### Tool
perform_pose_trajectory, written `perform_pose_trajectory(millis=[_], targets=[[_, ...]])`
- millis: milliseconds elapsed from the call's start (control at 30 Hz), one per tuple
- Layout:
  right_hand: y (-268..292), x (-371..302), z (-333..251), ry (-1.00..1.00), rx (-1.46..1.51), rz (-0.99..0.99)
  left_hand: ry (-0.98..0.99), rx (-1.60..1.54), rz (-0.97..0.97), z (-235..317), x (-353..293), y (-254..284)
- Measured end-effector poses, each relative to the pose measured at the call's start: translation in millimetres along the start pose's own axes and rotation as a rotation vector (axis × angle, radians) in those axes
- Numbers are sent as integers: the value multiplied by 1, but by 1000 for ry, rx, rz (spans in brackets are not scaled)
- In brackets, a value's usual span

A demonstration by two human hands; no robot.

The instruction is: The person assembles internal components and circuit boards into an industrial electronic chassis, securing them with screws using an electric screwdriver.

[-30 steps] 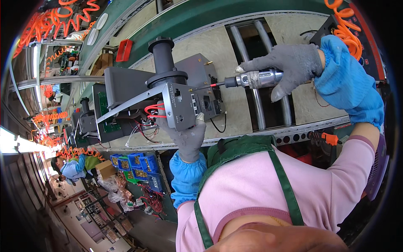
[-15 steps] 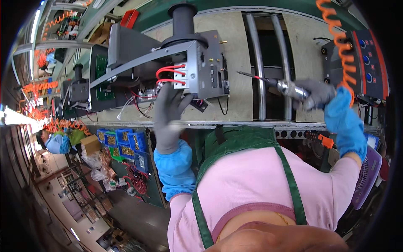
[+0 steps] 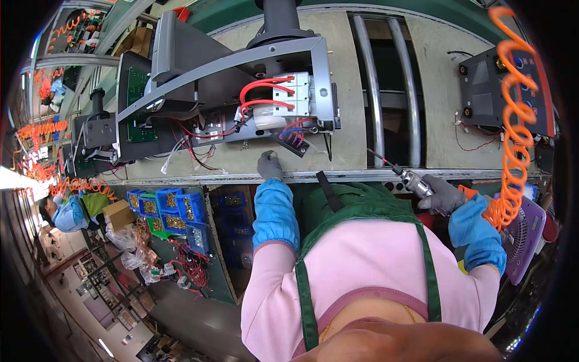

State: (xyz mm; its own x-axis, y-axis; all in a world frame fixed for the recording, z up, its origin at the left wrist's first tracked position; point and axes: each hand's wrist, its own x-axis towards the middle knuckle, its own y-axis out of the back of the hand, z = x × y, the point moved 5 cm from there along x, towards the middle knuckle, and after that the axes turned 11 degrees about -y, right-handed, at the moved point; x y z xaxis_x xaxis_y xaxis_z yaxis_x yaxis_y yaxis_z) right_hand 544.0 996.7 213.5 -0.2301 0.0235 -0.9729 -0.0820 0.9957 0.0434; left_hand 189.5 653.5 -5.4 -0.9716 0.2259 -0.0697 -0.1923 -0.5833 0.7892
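Observation:
My gloved right hand (image 3: 443, 196) is wrapped round a metal air screwdriver (image 3: 416, 184), its long thin bit pointing up and left over the bench's front edge. Folded fingers on my gloved left hand (image 3: 269, 166) rest at the bench edge, just below the grey machine housing (image 3: 226, 57); whatever they may hold is hidden. In the housing's open frame sits a white contactor-like block (image 3: 292, 96) with red wires (image 3: 259, 87) looped to its left. Below that block, a small dark part (image 3: 292, 143) with purple and red wires hangs near the bench top.
Two metal rails (image 3: 371, 90) cross a gap in the bench. A dark control box with blue knobs (image 3: 506, 90) stands at the right, behind an orange coiled hose (image 3: 512, 145). Blue bins of small metal parts (image 3: 175, 211) and bundled wires (image 3: 196, 262) lie lower left.
My left hand has left the white block and dropped to the bench edge. My right hand has brought the screwdriver down toward my body. The housing now sits further right, its frame turned.

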Motion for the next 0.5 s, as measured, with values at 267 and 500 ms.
perform_pose_trajectory(millis=[267, 500], targets=[[-9, -30, -62, 543, -247, 133, 297, -1290, -509, 166, -84, 71], [-18, -42, -103, 778, -526, 150, 222, -1449, -319, 224, -98, 97]])
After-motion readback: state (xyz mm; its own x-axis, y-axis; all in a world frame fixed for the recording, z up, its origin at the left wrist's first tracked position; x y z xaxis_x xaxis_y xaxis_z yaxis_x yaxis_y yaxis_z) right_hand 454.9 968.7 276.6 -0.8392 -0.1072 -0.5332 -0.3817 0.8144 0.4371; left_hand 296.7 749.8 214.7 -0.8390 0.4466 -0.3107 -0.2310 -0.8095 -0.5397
